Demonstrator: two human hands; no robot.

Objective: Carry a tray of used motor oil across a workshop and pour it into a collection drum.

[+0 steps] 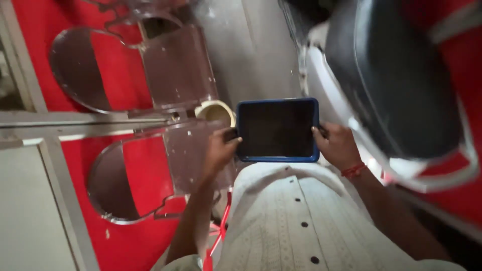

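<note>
My left hand (pixel 219 149) has its grip closed on the left edge of the flat rectangular tablet with a dark screen and blue case (pixel 277 129), thumb over the rim, and my right hand (pixel 338 145) clamps the right edge the same way, so it hangs between them just above my lap in the white patterned shirt (pixel 296 221). It looks stiff, fairly light and smooth, with a breakable screen, so I judge the case edges the safest hold. Its screen is unlit, with a cream roll of tape (pixel 216 111) just to its left and a black seat (pixel 396 75) to the right.
</note>
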